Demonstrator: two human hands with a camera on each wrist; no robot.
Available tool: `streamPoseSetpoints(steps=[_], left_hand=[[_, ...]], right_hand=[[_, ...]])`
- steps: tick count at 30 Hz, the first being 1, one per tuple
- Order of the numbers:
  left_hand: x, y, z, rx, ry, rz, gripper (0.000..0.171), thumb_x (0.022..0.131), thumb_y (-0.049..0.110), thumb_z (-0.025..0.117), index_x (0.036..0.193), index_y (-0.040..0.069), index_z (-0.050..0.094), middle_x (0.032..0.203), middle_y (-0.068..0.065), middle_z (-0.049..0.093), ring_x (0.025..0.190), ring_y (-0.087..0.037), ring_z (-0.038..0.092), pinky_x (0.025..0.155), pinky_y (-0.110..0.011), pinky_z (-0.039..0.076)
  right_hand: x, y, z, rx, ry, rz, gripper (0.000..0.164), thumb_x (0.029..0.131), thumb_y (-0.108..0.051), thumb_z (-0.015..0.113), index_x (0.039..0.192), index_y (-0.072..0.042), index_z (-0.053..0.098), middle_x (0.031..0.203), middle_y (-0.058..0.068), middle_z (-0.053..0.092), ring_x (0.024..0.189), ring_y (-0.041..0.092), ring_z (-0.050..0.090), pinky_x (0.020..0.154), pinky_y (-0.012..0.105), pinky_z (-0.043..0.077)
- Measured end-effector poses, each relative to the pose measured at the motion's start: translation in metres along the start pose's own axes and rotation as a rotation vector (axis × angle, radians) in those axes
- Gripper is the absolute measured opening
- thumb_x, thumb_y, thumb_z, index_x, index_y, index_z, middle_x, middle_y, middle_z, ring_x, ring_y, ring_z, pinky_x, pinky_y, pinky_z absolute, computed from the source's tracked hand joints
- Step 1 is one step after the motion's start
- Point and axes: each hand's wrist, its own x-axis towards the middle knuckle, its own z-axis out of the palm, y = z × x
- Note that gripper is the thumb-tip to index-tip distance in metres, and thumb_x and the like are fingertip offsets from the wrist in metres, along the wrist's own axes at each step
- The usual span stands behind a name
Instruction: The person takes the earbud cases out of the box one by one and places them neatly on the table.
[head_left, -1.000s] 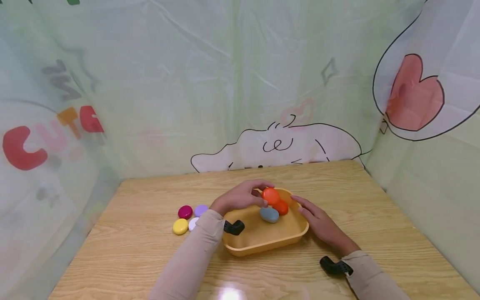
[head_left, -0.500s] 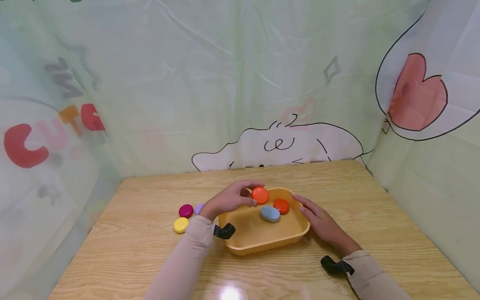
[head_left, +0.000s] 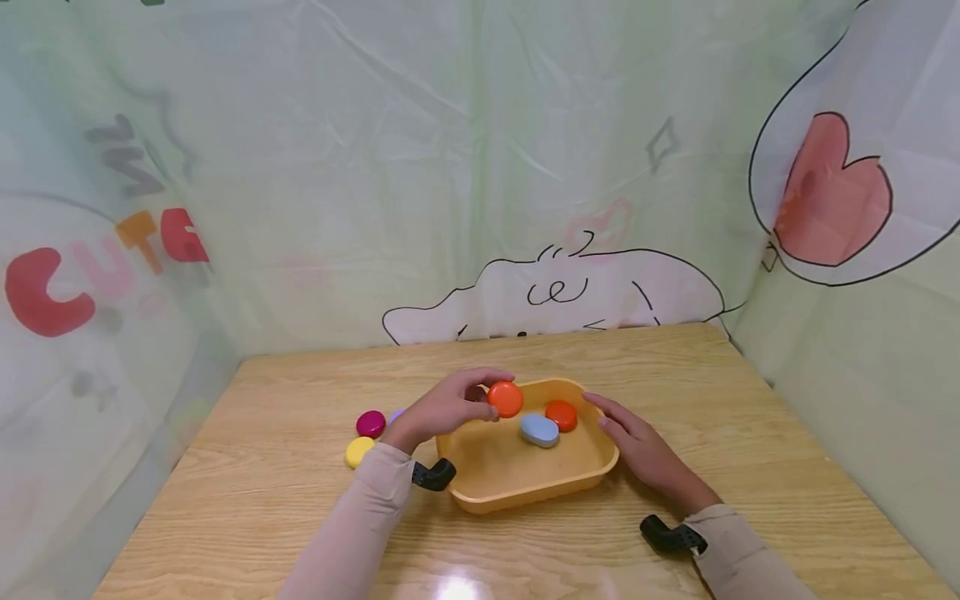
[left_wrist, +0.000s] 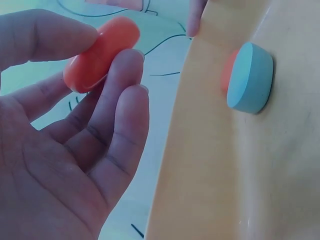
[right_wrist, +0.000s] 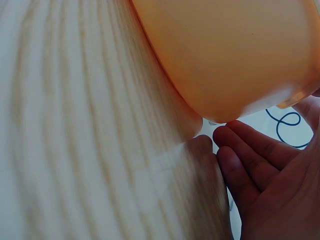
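Note:
My left hand (head_left: 447, 407) pinches a glossy orange-red rounded disc (head_left: 506, 400) between thumb and fingers, raised over the left back part of a shallow orange plastic basin (head_left: 536, 492). The left wrist view shows the disc (left_wrist: 102, 55) edge-on, thumb on one side and fingertips on the other. Inside the basin lie a light blue oval piece (head_left: 540, 430) and, against it, a red round piece (head_left: 561, 415). At the basin's right end my right hand (head_left: 647, 450) rests along the rim and outer wall, its fingers loosely extended.
Left of the basin, a magenta disc (head_left: 371, 424) and a yellow disc (head_left: 360, 452) lie on the wooden table (head_left: 270, 467). A purple piece (head_left: 395, 416) is mostly hidden behind my left wrist. A printed curtain (head_left: 352, 183) stands behind the table.
My left hand has carried the orange-red disc leftward, away from the red and blue pieces. The purple piece has become more hidden and the white one fully covered. The right hand has stayed put.

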Motion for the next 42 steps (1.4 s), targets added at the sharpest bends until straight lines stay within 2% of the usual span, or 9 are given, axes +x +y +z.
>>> streamPoseSetpoints(steps=[11,16,19,24,30,38,42], left_hand=[[-0.018,-0.007,-0.009,-0.176,0.037,-0.035,0.050,0.090,0.002,0.064,0.138,0.011,0.058,0.126,-0.010,0.058,0.100,-0.025,0.067,0.090,-0.036,0.055],[-0.029,-0.011,-0.011,-0.253,0.090,-0.043,0.049,0.091,0.002,0.064,0.139,0.010,0.056,0.128,-0.011,0.060,0.098,-0.027,0.068,0.091,-0.039,0.055],[-0.035,-0.012,-0.011,-0.251,0.114,-0.042,0.049,0.091,0.002,0.064,0.138,0.009,0.057,0.128,-0.011,0.060,0.096,-0.028,0.067,0.090,-0.039,0.055],[-0.046,-0.015,-0.009,-0.213,0.110,-0.045,0.051,0.090,0.001,0.067,0.139,0.006,0.056,0.126,-0.012,0.060,0.098,-0.026,0.064,0.087,-0.036,0.055],[-0.059,-0.019,-0.008,-0.211,0.120,-0.050,0.052,0.089,0.001,0.069,0.138,0.005,0.055,0.125,-0.013,0.061,0.101,-0.027,0.064,0.088,-0.037,0.056],[-0.070,-0.026,-0.010,-0.180,0.205,-0.074,0.049,0.089,0.003,0.067,0.137,0.007,0.056,0.123,-0.013,0.059,0.104,-0.028,0.063,0.089,-0.038,0.054],[-0.080,-0.034,-0.012,-0.225,0.247,-0.104,0.049,0.088,0.002,0.067,0.137,0.006,0.056,0.124,-0.014,0.059,0.105,-0.028,0.063,0.090,-0.037,0.054]], right_hand=[[0.001,-0.002,0.000,0.006,-0.005,0.006,0.048,0.110,-0.033,0.040,0.155,-0.017,0.038,0.160,0.013,0.032,0.147,0.037,0.027,0.112,0.054,0.026],[0.002,-0.003,-0.001,0.007,0.006,0.002,0.048,0.110,-0.033,0.040,0.155,-0.017,0.039,0.160,0.013,0.033,0.147,0.037,0.027,0.112,0.057,0.026],[0.004,-0.003,-0.002,0.001,0.007,-0.006,0.048,0.110,-0.033,0.040,0.155,-0.016,0.039,0.160,0.013,0.033,0.147,0.037,0.027,0.113,0.057,0.025],[0.004,-0.002,-0.002,-0.010,0.005,-0.017,0.048,0.110,-0.032,0.040,0.154,-0.015,0.040,0.159,0.013,0.034,0.147,0.037,0.028,0.112,0.055,0.025],[0.003,-0.002,0.000,0.002,-0.004,-0.006,0.048,0.110,-0.032,0.040,0.155,-0.015,0.039,0.160,0.013,0.033,0.147,0.037,0.027,0.112,0.054,0.025],[0.000,-0.003,0.001,-0.001,0.001,0.014,0.048,0.110,-0.031,0.039,0.155,-0.014,0.039,0.160,0.014,0.032,0.147,0.037,0.027,0.112,0.055,0.025],[0.000,-0.002,0.001,-0.006,0.005,0.006,0.048,0.110,-0.032,0.039,0.154,-0.014,0.039,0.159,0.013,0.033,0.147,0.036,0.027,0.112,0.054,0.025]])
